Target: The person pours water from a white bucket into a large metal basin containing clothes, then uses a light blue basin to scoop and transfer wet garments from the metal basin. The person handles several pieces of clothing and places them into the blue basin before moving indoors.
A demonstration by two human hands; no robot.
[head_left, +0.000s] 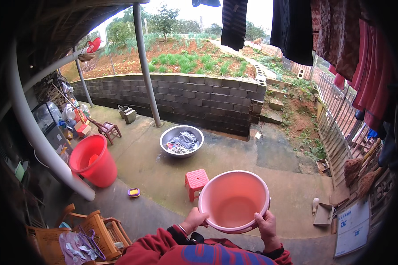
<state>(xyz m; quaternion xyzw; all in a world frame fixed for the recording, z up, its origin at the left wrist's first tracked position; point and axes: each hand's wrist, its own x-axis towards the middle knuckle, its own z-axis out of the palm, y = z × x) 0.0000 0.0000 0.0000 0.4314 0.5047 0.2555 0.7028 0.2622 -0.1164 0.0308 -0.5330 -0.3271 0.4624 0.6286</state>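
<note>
Holding pink basin [232, 204] at chest height: near rim gripped by left hand [194, 219] and right hand [267, 224], both closed on it. Basin seen empty. Wet clothes left in metal bowl [181, 141] by wall, well apart; red stool [196, 181] between. Nothing yet transferred, judged.

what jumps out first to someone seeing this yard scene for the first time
The round pink plastic basin, empty, fills the lower centre, held at its rim by the left hand and right hand. Beyond it on the concrete stand a small red plastic stool and a metal bowl of laundry; a big red plastic bucket sits at left.
</note>
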